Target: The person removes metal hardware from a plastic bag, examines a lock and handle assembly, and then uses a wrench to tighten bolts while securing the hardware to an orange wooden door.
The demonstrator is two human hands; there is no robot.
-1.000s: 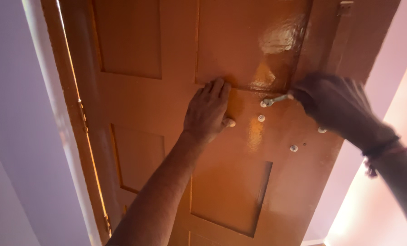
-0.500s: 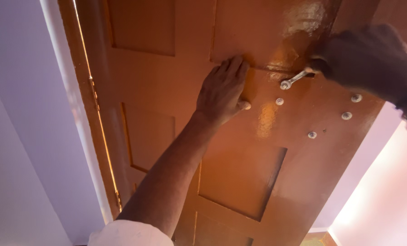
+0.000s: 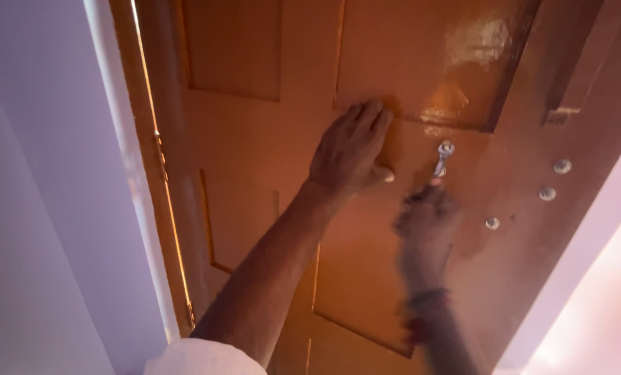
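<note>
The left hand (image 3: 348,149) lies flat and open against the glossy orange door (image 3: 255,139), while the blurred right hand (image 3: 427,215) hovers just under the small metal latch (image 3: 443,158), its grip impossible to tell.

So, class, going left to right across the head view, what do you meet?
Pale wall → door frame → hinge edge → left hand → metal handle → three round metal studs → pale wall at right.

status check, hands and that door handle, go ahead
Left hand flat on the brown door. Right hand, blurred, just under the metal handle, grip unclear. Nothing between them.
</note>
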